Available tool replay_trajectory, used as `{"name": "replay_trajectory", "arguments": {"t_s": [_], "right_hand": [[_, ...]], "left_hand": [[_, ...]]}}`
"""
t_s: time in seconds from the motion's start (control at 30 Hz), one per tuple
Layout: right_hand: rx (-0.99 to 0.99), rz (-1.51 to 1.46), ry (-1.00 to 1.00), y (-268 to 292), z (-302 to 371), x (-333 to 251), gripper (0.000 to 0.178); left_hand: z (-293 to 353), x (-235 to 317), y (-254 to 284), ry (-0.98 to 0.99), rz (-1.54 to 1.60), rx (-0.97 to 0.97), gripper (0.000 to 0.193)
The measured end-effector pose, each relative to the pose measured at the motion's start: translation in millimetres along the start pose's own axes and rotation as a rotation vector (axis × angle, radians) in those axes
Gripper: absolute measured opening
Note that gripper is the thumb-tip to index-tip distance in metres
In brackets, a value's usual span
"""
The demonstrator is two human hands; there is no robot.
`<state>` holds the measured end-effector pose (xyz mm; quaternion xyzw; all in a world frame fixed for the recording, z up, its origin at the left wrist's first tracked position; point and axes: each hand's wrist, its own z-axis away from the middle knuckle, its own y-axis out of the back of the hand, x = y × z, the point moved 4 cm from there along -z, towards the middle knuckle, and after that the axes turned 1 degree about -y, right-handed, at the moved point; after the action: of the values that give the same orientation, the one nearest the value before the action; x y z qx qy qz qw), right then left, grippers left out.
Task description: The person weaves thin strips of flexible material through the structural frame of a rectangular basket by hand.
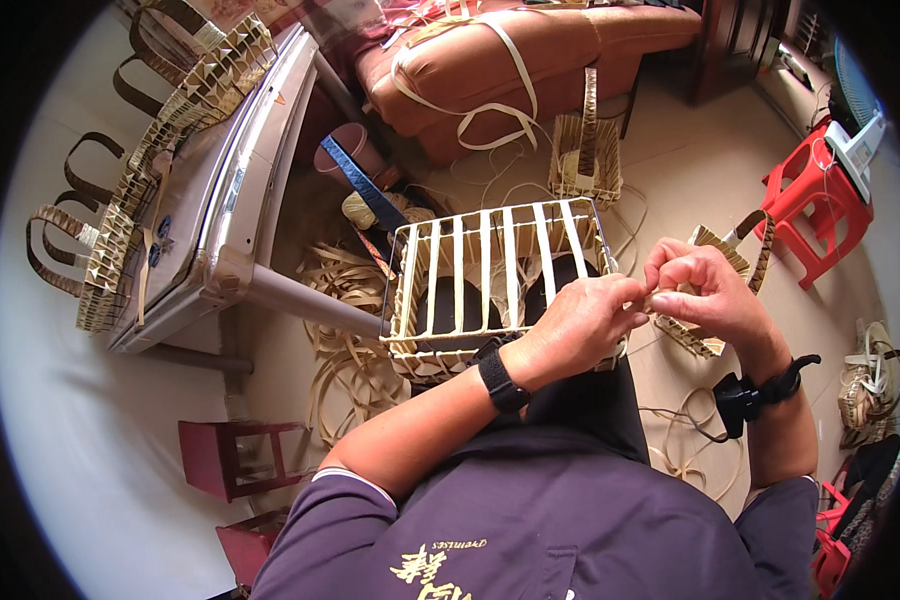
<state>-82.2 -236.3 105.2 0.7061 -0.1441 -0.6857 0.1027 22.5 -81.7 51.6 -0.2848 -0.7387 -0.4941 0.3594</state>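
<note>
Across my lap lies a rectangular basket frame (486,262), with pale flat strips running over a dark wire rim and woven sides below. My left hand (592,312) is closed in a pinch at the frame's right edge. Just right of it, my right hand (705,292) also pinches with thumb and forefinger, and the fingertips of both hands nearly meet. Whatever lies between them is too small or hidden to make out. Partly behind my right hand, a small woven basket with a dark handle (767,250) sits on the floor.
Handled baskets (120,235) line the table (232,200) at left. Loose strips (345,375) pile on the floor beside my lap. Ahead are another basket (610,178) and a brown sofa (530,60) draped with strips. At right stands a red stool (818,200); a cord (685,415) lies below.
</note>
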Motion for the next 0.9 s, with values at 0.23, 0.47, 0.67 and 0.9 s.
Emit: {"name": "replay_trajectory", "arguments": {"t_s": [0.23,0.47,0.67,0.9], "right_hand": [[0.224,0.503,-0.175,24,32,48,0.017],[0.885,0.585,-0.757,129,149,209,0.038],[0.665,0.14,-1.277,223,335,324,0.035],[1.195,-0.083,-0.12,302,278,132,0.063]], "left_hand": [[6,-15,-2,0.086,0.062,0.019,0.017],[16,-11,12,0.107,-0.095,0.009,0.015],[15,-21,11,0.253,-0.027,0.013,0.018],[8,-31,5,0.259,0.086,0.054,0.017]]}}
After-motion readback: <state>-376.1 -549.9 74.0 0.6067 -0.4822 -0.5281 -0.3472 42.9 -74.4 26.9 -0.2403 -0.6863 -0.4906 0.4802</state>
